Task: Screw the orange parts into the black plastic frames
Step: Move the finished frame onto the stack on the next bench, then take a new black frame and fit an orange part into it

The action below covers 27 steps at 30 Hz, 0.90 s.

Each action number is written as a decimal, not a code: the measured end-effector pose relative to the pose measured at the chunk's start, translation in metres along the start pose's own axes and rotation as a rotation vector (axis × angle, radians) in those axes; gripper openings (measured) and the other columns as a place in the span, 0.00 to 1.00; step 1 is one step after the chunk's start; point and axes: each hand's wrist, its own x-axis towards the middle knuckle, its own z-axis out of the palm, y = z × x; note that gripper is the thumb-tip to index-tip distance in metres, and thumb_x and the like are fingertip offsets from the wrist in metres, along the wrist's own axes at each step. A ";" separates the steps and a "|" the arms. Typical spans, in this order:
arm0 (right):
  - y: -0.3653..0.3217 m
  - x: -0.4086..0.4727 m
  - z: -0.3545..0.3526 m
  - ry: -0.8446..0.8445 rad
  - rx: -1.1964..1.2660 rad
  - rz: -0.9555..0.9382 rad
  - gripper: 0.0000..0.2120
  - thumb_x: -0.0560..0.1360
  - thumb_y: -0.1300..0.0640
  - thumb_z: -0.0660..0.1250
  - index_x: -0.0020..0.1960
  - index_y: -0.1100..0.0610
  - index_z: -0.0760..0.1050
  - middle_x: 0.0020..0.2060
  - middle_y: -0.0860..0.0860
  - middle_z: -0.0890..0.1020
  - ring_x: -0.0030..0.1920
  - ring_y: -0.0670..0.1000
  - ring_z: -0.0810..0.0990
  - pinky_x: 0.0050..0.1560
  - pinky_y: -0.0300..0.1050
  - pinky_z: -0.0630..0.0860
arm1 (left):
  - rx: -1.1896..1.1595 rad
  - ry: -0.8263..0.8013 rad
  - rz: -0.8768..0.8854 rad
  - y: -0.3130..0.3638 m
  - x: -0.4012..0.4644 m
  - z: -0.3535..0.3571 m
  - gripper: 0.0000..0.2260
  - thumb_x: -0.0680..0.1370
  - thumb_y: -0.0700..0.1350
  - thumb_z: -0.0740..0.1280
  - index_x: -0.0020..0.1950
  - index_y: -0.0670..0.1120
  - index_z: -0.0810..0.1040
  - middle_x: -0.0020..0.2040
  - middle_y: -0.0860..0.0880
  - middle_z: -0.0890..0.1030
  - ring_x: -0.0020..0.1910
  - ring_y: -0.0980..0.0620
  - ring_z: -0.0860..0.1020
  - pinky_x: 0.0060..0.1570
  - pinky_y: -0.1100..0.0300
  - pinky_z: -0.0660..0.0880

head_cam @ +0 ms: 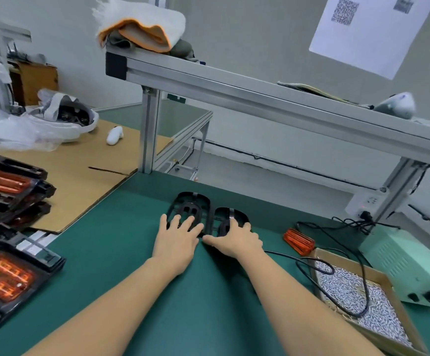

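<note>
1. Both hands are out at the twelve o'clock edge of the green surface (pixel 136 253). The left hand (pixel 178 242) lies flat, fingers spread, on the left black frame (pixel 192 209). The right hand (pixel 237 242) curls its fingers over the right black frame (pixel 230 218), gripping it, I think.
2. The frames sit side by side, touching or nearly so; dragging one in could snag the other and skew it.
3. The only loose orange part (pixel 298 241) lies at three o'clock of the right hand, near a black cable (pixel 319 268). A reach for it might catch the cable and tug it.
4. The cardboard box of screws (pixel 358 296) sits at four o'clock with the cable looped across it; a forearm sweep could tip screws out.
5. Finished pieces, orange set in black, are stacked at nine o'clock (pixel 5 273), close to the edge, so an elbow could knock them.
6. A cardboard sheet (pixel 80 176) covers the surface at ten o'clock. An aluminium shelf (pixel 260 98) runs overhead, holding a towel (pixel 142 24). A pale green power unit (pixel 409 268) stands at three o'clock, below a paper sheet (pixel 368 32) on the grey wall.
</note>
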 end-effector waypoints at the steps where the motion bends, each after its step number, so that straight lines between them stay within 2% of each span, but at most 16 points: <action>1: 0.000 0.000 0.001 0.004 0.024 -0.005 0.48 0.67 0.28 0.63 0.78 0.48 0.49 0.75 0.57 0.57 0.71 0.63 0.62 0.68 0.56 0.65 | 0.008 0.010 -0.009 -0.004 -0.001 0.000 0.21 0.83 0.53 0.47 0.77 0.56 0.52 0.78 0.52 0.54 0.75 0.44 0.54 0.72 0.41 0.44; 6: 0.000 -0.006 0.000 0.095 0.121 -0.048 0.42 0.67 0.38 0.67 0.76 0.51 0.57 0.73 0.55 0.61 0.69 0.63 0.65 0.65 0.52 0.67 | 0.053 0.032 -0.135 -0.042 -0.013 -0.002 0.21 0.82 0.56 0.47 0.76 0.57 0.55 0.77 0.53 0.58 0.73 0.45 0.58 0.71 0.45 0.49; 10: 0.002 -0.017 -0.011 0.140 0.272 -0.192 0.41 0.68 0.42 0.68 0.76 0.51 0.58 0.75 0.53 0.59 0.71 0.61 0.62 0.68 0.52 0.64 | 0.046 -0.012 -0.250 -0.065 -0.027 -0.010 0.23 0.82 0.58 0.47 0.77 0.56 0.53 0.78 0.52 0.55 0.75 0.46 0.54 0.72 0.44 0.48; 12: 0.006 -0.026 -0.018 0.124 0.390 -0.285 0.41 0.68 0.42 0.70 0.77 0.50 0.59 0.75 0.51 0.60 0.72 0.57 0.61 0.70 0.51 0.64 | -0.061 0.039 -0.244 -0.061 -0.031 -0.017 0.24 0.82 0.57 0.51 0.77 0.54 0.54 0.78 0.52 0.55 0.76 0.48 0.52 0.73 0.45 0.47; 14: 0.014 -0.038 -0.024 0.080 0.532 -0.375 0.40 0.68 0.43 0.71 0.76 0.48 0.60 0.75 0.47 0.62 0.73 0.51 0.62 0.70 0.48 0.63 | -0.345 0.138 -0.186 -0.049 -0.032 -0.025 0.27 0.80 0.55 0.59 0.77 0.53 0.55 0.78 0.53 0.55 0.76 0.52 0.53 0.73 0.50 0.49; 16: 0.024 -0.053 -0.031 0.017 0.647 -0.440 0.41 0.64 0.41 0.72 0.75 0.46 0.62 0.73 0.44 0.65 0.72 0.47 0.64 0.70 0.45 0.63 | -0.810 0.206 -0.133 -0.034 -0.033 -0.034 0.33 0.76 0.51 0.68 0.77 0.54 0.56 0.76 0.56 0.57 0.75 0.56 0.55 0.71 0.56 0.53; 17: 0.029 -0.059 -0.033 -0.014 0.686 -0.462 0.43 0.62 0.40 0.71 0.75 0.45 0.63 0.73 0.44 0.67 0.71 0.46 0.66 0.71 0.46 0.63 | -1.047 0.202 -0.118 -0.025 -0.033 -0.039 0.36 0.74 0.49 0.71 0.77 0.55 0.55 0.75 0.59 0.58 0.74 0.58 0.57 0.69 0.59 0.55; 19: 0.039 -0.069 -0.039 -0.078 0.737 -0.507 0.44 0.58 0.38 0.70 0.74 0.44 0.65 0.69 0.44 0.72 0.67 0.45 0.71 0.70 0.48 0.67 | -1.380 0.155 -0.106 -0.008 -0.032 -0.051 0.42 0.71 0.47 0.75 0.77 0.58 0.54 0.72 0.62 0.60 0.71 0.60 0.60 0.65 0.59 0.60; 21: 0.048 -0.076 -0.046 -0.158 0.795 -0.581 0.44 0.57 0.39 0.70 0.73 0.46 0.67 0.64 0.43 0.76 0.61 0.41 0.76 0.63 0.41 0.72 | -1.614 0.104 -0.079 0.006 -0.029 -0.061 0.45 0.65 0.45 0.77 0.76 0.56 0.56 0.72 0.60 0.64 0.69 0.57 0.65 0.65 0.56 0.64; 23: 0.053 -0.082 -0.051 -0.245 0.895 -0.629 0.43 0.57 0.41 0.69 0.72 0.49 0.68 0.61 0.44 0.78 0.58 0.39 0.77 0.57 0.34 0.73 | -1.820 0.072 -0.002 0.015 -0.026 -0.067 0.38 0.64 0.42 0.74 0.72 0.52 0.65 0.67 0.55 0.72 0.66 0.53 0.72 0.65 0.54 0.66; 25: 0.058 -0.085 -0.056 -0.358 0.997 -0.626 0.41 0.60 0.43 0.67 0.72 0.51 0.69 0.63 0.47 0.78 0.61 0.44 0.76 0.61 0.38 0.70 | -2.026 0.012 0.043 0.020 -0.024 -0.069 0.27 0.65 0.37 0.73 0.62 0.48 0.72 0.58 0.51 0.79 0.59 0.49 0.76 0.61 0.53 0.68; 27: 0.064 -0.085 -0.058 -0.501 1.095 -0.628 0.31 0.64 0.46 0.63 0.67 0.50 0.74 0.58 0.47 0.80 0.57 0.46 0.77 0.59 0.41 0.69 | -2.170 -0.049 0.026 0.024 -0.024 -0.066 0.20 0.66 0.35 0.73 0.55 0.47 0.74 0.54 0.46 0.79 0.56 0.45 0.75 0.58 0.51 0.71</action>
